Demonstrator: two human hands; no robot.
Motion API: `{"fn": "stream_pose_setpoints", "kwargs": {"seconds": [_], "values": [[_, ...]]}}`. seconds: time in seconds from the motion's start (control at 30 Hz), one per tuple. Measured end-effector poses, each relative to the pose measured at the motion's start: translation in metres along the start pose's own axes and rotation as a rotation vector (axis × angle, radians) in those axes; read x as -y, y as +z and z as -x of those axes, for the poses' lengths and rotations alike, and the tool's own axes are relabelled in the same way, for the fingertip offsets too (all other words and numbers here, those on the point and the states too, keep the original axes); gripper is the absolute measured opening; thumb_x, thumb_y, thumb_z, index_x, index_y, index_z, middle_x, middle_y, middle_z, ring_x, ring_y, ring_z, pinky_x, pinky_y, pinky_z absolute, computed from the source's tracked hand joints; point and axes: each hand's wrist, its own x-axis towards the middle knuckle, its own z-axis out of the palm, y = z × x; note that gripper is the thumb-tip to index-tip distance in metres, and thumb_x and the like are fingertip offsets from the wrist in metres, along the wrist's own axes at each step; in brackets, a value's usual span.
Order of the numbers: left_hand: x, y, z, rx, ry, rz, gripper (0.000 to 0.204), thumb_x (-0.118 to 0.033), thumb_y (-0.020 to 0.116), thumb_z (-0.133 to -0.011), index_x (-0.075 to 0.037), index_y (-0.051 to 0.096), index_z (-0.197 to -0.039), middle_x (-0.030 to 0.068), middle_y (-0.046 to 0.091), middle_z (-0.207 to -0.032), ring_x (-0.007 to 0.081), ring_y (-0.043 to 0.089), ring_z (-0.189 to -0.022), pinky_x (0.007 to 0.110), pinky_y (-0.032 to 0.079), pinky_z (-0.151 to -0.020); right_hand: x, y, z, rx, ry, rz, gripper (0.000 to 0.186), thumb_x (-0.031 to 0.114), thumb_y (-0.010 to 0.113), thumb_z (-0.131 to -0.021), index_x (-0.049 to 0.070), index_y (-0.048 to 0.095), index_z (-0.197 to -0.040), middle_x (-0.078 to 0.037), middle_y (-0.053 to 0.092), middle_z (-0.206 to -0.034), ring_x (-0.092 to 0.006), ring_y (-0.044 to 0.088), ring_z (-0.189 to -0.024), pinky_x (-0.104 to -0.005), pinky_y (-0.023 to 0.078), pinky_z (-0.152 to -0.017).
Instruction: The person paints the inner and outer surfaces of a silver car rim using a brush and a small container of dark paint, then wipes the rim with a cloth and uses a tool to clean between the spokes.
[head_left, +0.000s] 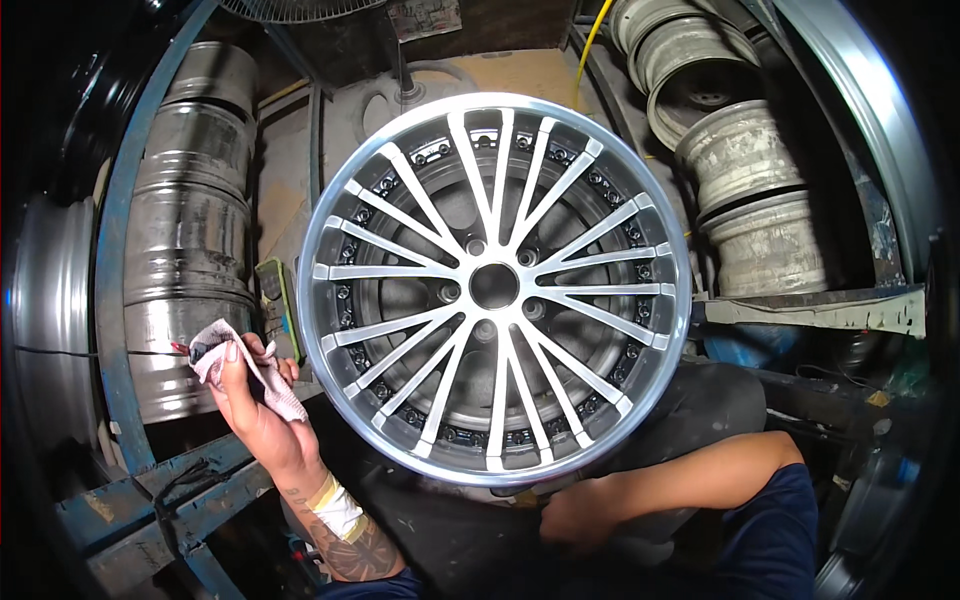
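Note:
A large alloy wheel rim point(502, 253) with bright spokes, a polished lip and dark gaps between the spokes lies face up in front of me. To its left, my left hand point(255, 395) is raised, its fingers closed around a crumpled pale pink cloth point(283, 392). Something dark with a red tip pokes out by the cloth, too small to name. Yellowish-white tape wraps my left wrist. Just below the wheel's near edge, my right hand point(580, 515) is curled into a loose fist. Its fingertips are turned away, so anything inside them is hidden.
Stacked bare steel rims point(190, 240) stand on a blue metal rack point(140, 130) at the left. More worn, whitish rims point(745, 155) are piled on the right-hand shelf. A fan point(300, 8) and a yellow hose point(592, 45) are at the back.

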Motion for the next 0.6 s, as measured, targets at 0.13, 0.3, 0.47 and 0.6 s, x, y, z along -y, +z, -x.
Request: {"fn": "stream_pose_setpoints", "kwargs": {"seconds": [0.13, 0.3, 0.47, 0.6], "values": [[0.004, 0.000, 0.001, 0.002, -0.011, -0.003, 0.019, -0.023, 0.053, -0.096, -0.007, 0.053, -0.108, 0.0053, 0.060, -0.094, 0.0109, 0.049, -0.062, 0.030, 0.041, -0.061, 0.002, -0.009, -0.001, 0.011, -0.022, -0.215, 0.032, 0.035, 0.058, -0.084, 0.005, 0.069, -0.087, -0.018, 0.068, -0.087, -0.0364, 0.065, -0.085, -0.0458, 0.052, -0.078], [-0.003, -0.006, -0.001, -0.013, -0.007, -0.023, 0.019, -0.022, 0.050, -0.096, -0.006, 0.052, -0.107, 0.0061, 0.058, -0.093, 0.0109, 0.048, -0.061, 0.030, 0.041, -0.060, 0.004, -0.018, 0.001, -0.008, 0.053, -0.355, 0.036, 0.040, 0.051, -0.090, 0.012, 0.068, -0.106, -0.020, 0.067, -0.092, -0.0394, 0.063, -0.087, -0.0459, 0.051, -0.079], [-0.006, -0.003, -0.003, -0.044, -0.022, -0.008, 0.018, -0.020, 0.053, -0.095, -0.006, 0.051, -0.106, 0.0065, 0.056, -0.090, 0.0120, 0.049, -0.063, 0.029, 0.042, -0.058, -0.002, -0.012, -0.004, 0.139, 0.280, -0.142, 0.028, 0.025, 0.055, -0.081, 0.010, 0.071, -0.099, -0.017, 0.069, -0.084, -0.0355, 0.066, -0.083, -0.0466, 0.053, -0.071], [-0.008, -0.013, -0.005, -0.068, -0.029, -0.014, 0.018, -0.021, 0.053, -0.095, -0.005, 0.052, -0.105, 0.0076, 0.058, -0.092, 0.0123, 0.050, -0.065, 0.030, 0.042, -0.059, -0.012, 0.005, -0.010, 0.176, 0.443, 0.121, 0.028, 0.029, 0.060, -0.082, 0.005, 0.073, -0.084, -0.014, 0.070, -0.080, -0.0330, 0.068, -0.080, -0.0482, 0.053, -0.063]]}}
